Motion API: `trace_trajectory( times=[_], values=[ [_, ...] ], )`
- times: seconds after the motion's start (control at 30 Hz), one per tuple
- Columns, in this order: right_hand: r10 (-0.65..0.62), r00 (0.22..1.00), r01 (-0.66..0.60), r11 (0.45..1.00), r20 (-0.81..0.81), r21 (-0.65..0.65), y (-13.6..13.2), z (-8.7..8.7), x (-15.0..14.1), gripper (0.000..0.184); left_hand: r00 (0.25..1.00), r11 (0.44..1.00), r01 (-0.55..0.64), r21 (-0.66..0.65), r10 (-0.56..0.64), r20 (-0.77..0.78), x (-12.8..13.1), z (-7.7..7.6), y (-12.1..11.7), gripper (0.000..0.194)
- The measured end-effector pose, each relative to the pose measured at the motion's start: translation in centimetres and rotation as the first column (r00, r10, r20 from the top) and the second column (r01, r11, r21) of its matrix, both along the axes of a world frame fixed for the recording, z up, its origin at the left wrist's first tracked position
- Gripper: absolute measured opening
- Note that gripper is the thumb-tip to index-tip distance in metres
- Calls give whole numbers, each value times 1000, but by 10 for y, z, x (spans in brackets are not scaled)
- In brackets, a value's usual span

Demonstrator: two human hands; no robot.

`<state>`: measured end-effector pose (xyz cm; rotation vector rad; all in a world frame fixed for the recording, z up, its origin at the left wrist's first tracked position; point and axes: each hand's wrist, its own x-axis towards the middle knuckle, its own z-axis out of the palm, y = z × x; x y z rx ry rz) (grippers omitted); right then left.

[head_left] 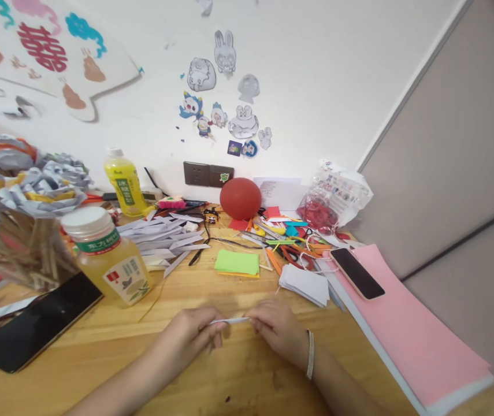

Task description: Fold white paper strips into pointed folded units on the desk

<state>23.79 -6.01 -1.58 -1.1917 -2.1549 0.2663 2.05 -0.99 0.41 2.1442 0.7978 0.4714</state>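
Observation:
A narrow strip of white paper (236, 320) stretches between my two hands, just above the wooden table. My left hand (199, 332) pinches its left end between thumb and fingers. The right end is held in the fingertips of my right hand (275, 323), and a beaded bracelet circles that wrist. Beyond my hands lies a stack of green paper slips (237, 263), with a yellow edge showing underneath. Close to my right hand is a stack of white paper pieces (304, 284). Many folded white paper strips (164, 237) are heaped at the back left.
A large drink bottle (110, 260) and a black tablet-like device (39, 320) stand and lie at left. Near the wall are a yellow bottle (125, 185), a red balloon (240, 199) and jumbled scissors and scraps. Pink paper sheets (420, 329) bear a phone (357, 273) at right.

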Motion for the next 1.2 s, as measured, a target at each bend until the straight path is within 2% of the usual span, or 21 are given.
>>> trace_trajectory(
  times=[0.07,0.13,0.37,0.53,0.7,0.8,0.9,1.07,1.2],
  values=[
    [3,1000,-3,1000,-8,-7,0,1,1,53,999,999,18,-33,-17,37,-1,2,0,36],
    [6,1000,-6,1000,-23,-25,-1,3,2,53,999,1000,20,-5,-20,46,-2,4,1,36],
    [13,999,-16,995,-39,-95,-3,1,-5,51,997,970,-4,241,22,-74,-2,6,-6,38],
    [87,991,-77,993,106,-91,-4,-12,-12,44,991,926,48,374,2,-133,3,-3,-16,38],
    [127,975,-113,990,181,-84,-7,-15,-15,43,984,866,130,484,-54,-168,4,-12,-20,36],
    [149,967,-139,988,206,-66,-7,-13,-15,49,977,846,162,508,-66,-202,2,-13,-19,35],
    [129,968,-121,991,215,-54,-6,-10,-13,47,973,841,172,513,-62,-224,-1,-9,-14,36],
    [77,974,-54,993,215,-109,-3,-7,-4,42,967,866,149,477,-28,-251,-6,-2,-6,38],
    [26,974,-2,994,224,-107,0,-12,2,47,963,897,144,417,-31,-267,-8,-2,-4,38]
  ],
)
